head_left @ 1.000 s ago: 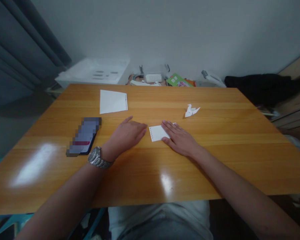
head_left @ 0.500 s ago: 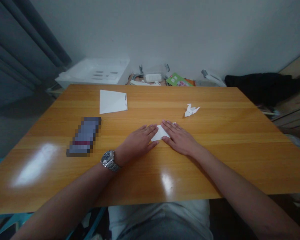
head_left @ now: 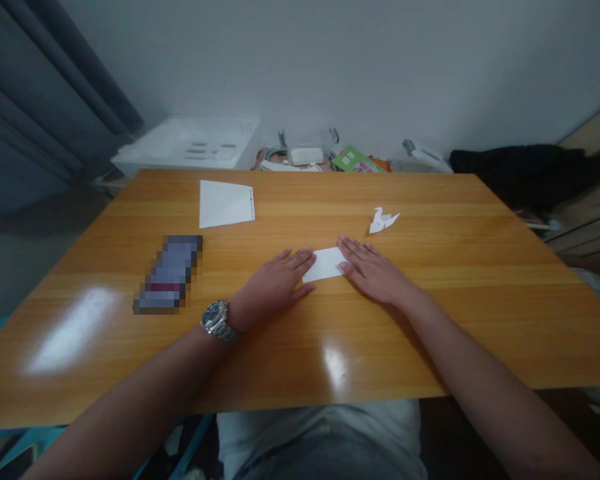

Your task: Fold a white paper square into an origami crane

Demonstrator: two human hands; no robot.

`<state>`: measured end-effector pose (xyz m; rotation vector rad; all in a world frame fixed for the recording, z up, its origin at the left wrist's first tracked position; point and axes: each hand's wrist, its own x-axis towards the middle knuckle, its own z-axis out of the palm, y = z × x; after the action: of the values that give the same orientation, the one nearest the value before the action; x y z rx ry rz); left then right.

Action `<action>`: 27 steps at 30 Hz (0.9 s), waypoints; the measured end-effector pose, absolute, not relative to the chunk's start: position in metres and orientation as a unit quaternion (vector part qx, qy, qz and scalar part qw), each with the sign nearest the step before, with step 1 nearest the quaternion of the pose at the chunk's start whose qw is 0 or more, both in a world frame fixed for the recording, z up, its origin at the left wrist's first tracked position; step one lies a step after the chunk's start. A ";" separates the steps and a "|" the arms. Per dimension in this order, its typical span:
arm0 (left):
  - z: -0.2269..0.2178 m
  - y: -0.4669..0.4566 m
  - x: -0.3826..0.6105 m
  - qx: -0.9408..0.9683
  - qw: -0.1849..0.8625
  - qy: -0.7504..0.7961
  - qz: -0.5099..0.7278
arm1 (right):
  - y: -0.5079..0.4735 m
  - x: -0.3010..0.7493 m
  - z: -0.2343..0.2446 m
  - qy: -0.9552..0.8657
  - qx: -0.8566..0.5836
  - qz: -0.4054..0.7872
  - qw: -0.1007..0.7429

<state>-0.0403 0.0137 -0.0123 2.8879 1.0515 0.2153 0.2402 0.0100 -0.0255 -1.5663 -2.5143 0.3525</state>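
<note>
A pale wall (head_left: 330, 67) rises behind one wooden table (head_left: 280, 353), with one grey curtain (head_left: 35, 87) at the far left. Three white paper items are on the tabletop: one folded piece of paper (head_left: 326, 264) between the hands, one flat sheet (head_left: 225, 204) with a perforated right edge at the far left, and one paper bird (head_left: 383, 221) at the far right. One phone-like device (head_left: 167, 277) lies at the left (its face is pixelated, so nothing on it can be read).

Both ends of the folded paper are hidden under fingers; only its middle shows. Past the far edge, one green booklet (head_left: 356, 160) is partly cut off by the tabletop, and the clutter around it is hard to make out. A dark cloth (head_left: 520, 177) bunches at the far right.

The left hand (head_left: 283, 277), a metal watch (head_left: 219, 321) on its wrist, lies palm down, fingers straight and close together, thumb apart on the near side. The right hand (head_left: 375, 272) lies palm down too, fingers extended and slightly spread, thumb on the paper's right end. Both forearms slant inward from the near corners.
</note>
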 end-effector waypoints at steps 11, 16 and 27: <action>-0.007 0.019 -0.037 0.932 0.033 0.347 0.098 | 0.017 0.248 -0.019 -0.879 -0.434 0.129 0.149; -0.006 0.020 -0.038 0.930 0.054 0.340 0.128 | 0.016 0.246 -0.016 -0.874 -0.405 0.188 0.191; 0.003 0.021 -0.040 0.891 0.158 0.363 0.225 | 0.016 0.241 -0.013 -0.814 -0.435 0.209 0.322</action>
<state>-0.0399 0.0208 0.0033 2.5475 1.0371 0.6437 0.2408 0.0161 -0.0134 -1.1431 -2.1369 0.5495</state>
